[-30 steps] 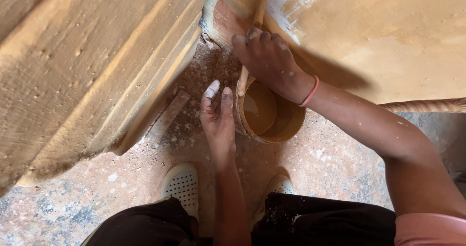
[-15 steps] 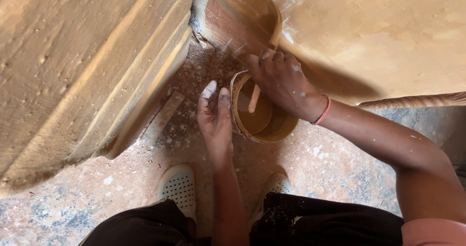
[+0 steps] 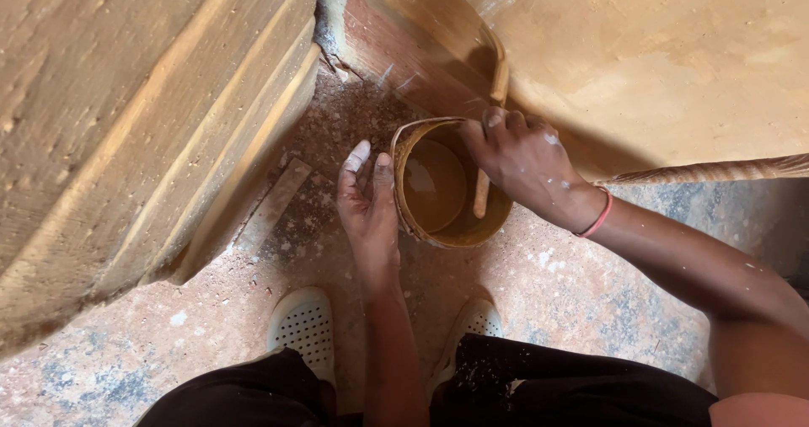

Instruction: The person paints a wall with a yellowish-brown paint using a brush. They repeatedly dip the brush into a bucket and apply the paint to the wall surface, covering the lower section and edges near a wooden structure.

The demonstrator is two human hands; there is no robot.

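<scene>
Large tan-painted moulded wall [image 3: 126, 124] fills the left of the view; a second tan surface [image 3: 674, 65] fills the upper right, and the two meet at a corner where a strip of bare reddish plaster [image 3: 396, 48] shows unpainted. Below lies a speckled stone floor [image 3: 590, 309], paint-dusted, with a darker gritty patch in the corner. Person crouches over it: dark trousers [image 3: 539, 393], two pale perforated shoes [image 3: 302, 326] either side of the left forearm. Small round paint tub [image 3: 447, 233] stands on the floor just in front of the corner, between the two hands, part-filled with brownish paint. Left hand [image 3: 368, 208] rests against the tub's left wall, fingers straight and pressed together, thumb alongside the rim, steadying but not gripping. Right hand [image 3: 527, 166], pink band [image 3: 597, 218] at the wrist, is over the tub's right rim, fingers curled and closed around a wooden handle [image 3: 482, 193] that dips into the paint; whether it is a brush or a stick cannot be told, as the lower end is submerged. Judgement: the step is loading or stirring. To do it well, keep the left palm firm on the tub so it does not slide or tip, work the handle gently, and wipe excess on the inner rim before lifting toward the bare strip, to avoid drips on the floor.
</scene>
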